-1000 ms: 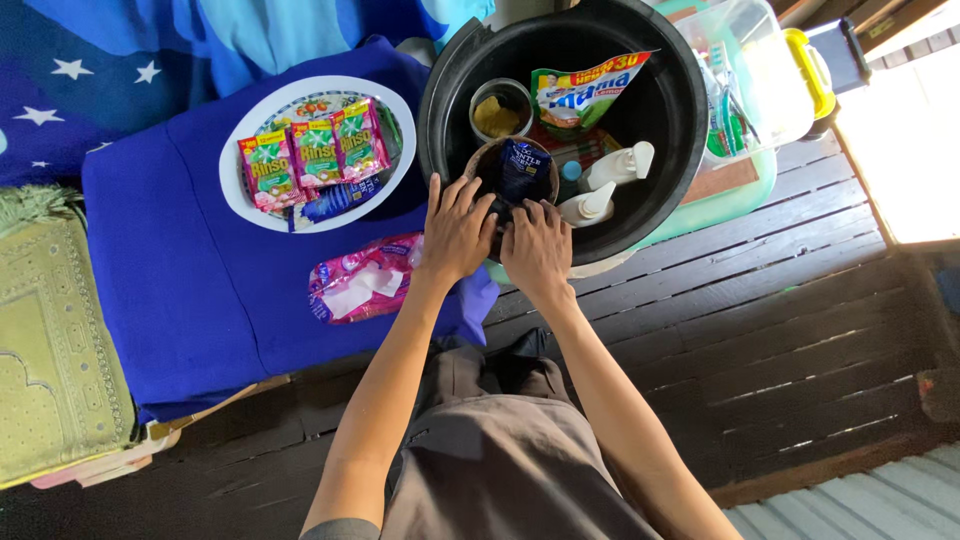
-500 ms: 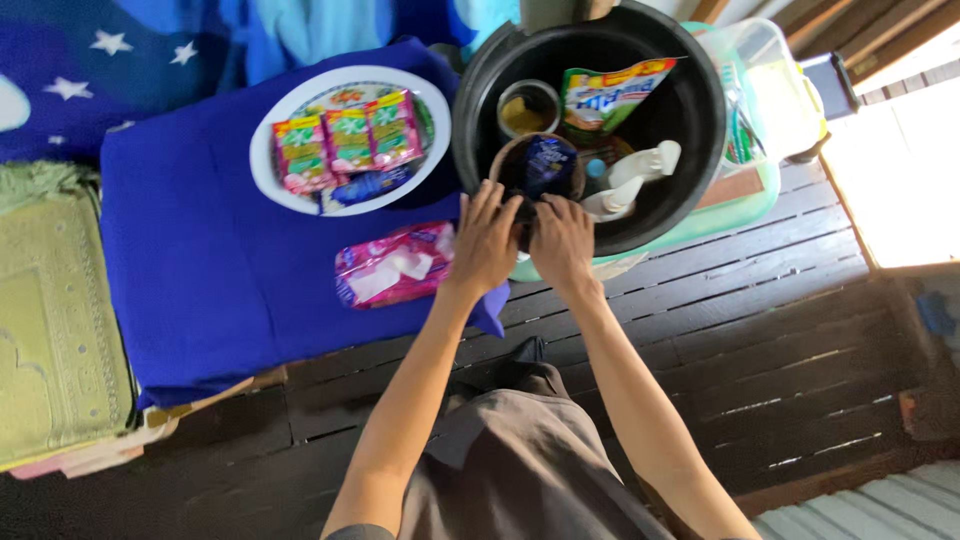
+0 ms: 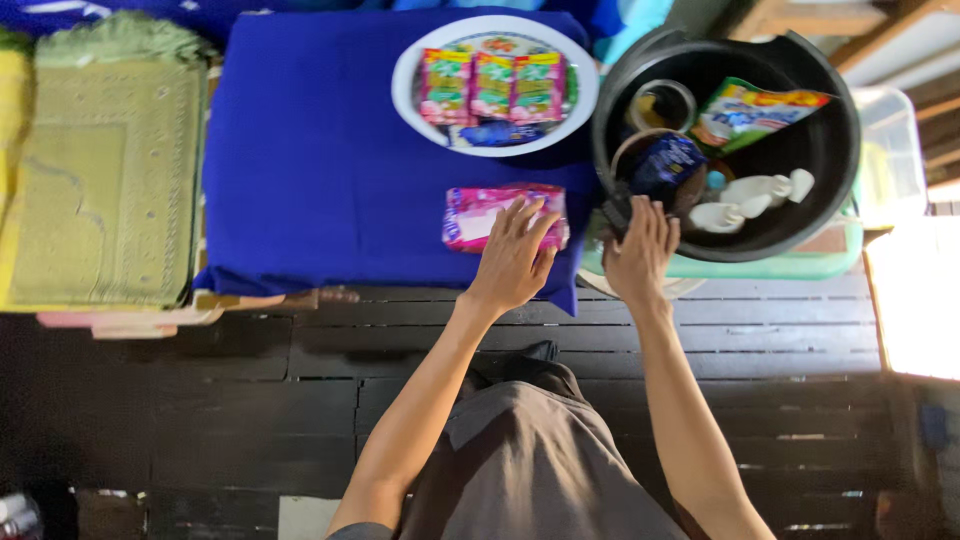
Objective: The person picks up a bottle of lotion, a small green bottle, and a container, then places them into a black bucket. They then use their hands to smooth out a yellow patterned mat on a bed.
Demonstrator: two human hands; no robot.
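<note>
Her left hand (image 3: 512, 255) lies spread flat on the pink plastic packet (image 3: 480, 212), its long axis left-right, while the right hand (image 3: 640, 250), fingers loosely open, touches the black round tub's near rim (image 3: 612, 205).

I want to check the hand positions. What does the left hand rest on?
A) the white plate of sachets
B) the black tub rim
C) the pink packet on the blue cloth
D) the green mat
C: the left hand lies with spread fingers on the pink packet, on the blue cloth.

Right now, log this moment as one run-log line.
left hand: flat on pink packet | right hand: on black tub rim by brown bowl | sachets on white plate
</note>
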